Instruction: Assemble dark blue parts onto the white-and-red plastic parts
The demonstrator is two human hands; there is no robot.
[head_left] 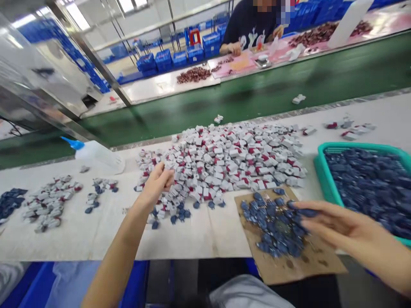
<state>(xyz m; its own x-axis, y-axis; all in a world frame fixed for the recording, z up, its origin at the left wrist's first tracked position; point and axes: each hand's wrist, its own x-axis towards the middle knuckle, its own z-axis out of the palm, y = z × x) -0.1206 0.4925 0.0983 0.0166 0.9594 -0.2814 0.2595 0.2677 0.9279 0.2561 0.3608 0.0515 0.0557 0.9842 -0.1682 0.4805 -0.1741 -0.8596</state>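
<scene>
My left hand [159, 179] is over the left side of a wide heap of small white and dark-red plastic pieces [221, 154]. Its fingers are curled together, and whatever they may hold is hidden. Between the thumb and fingers of my right hand [340, 224] is a small dark blue piece [306, 212]. Below it, shiny dark blue pieces [276, 222] lie piled on a stained brown cardboard sheet [272, 276], which overhangs the table's front edge. Several blue pieces [181, 214] sit along the near edge of the white heap.
A green basket [330, 184] full of dark blue pieces stands at right. Left are a white bottle [99, 157] with a blue nozzle and a smaller pile of white pieces [51, 201]. Across the green belt [180, 107], a co-worker [253, 25] sits by reddish-brown parts.
</scene>
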